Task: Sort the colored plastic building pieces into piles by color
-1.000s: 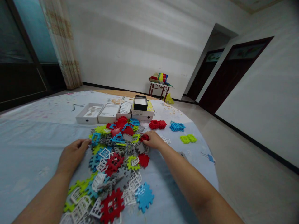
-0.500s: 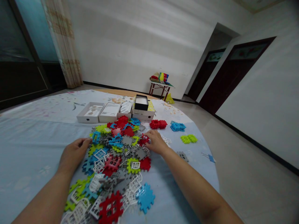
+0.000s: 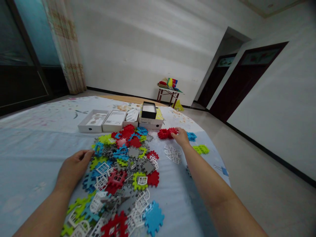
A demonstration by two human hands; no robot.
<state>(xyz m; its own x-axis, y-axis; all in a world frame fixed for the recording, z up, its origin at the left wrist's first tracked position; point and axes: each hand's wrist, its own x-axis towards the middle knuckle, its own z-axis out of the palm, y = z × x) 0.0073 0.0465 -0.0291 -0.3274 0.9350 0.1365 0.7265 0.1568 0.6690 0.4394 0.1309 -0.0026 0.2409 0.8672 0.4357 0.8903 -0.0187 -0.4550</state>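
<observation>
A long heap of toothed plastic building pieces (image 3: 134, 152) in red, blue, green, grey and white lies on the table. My left hand (image 3: 75, 166) rests at the heap's left edge, fingers curled together beside a blue piece (image 3: 99, 149); whatever is in them is hidden. Away to the right, my right hand (image 3: 182, 136) has its fingers closed on a red building piece (image 3: 173, 132) at the row of red pieces (image 3: 163, 133). White lattice pieces (image 3: 172, 154) lie just below that hand. Blue pieces (image 3: 191, 136) and green pieces (image 3: 201, 149) sit in separate groups farther right.
Along the heap's far end stand open white boxes (image 3: 85, 127) and a black box (image 3: 149, 113) on top of another box. A blue clip (image 3: 224, 171) holds the cloth (image 3: 37, 148) at the table's right edge. A small side table (image 3: 170, 90) stands by the wall.
My right hand has moved away from the heap, up and to the right, to the red row. My left hand has stayed almost where it was. The view has shifted slightly.
</observation>
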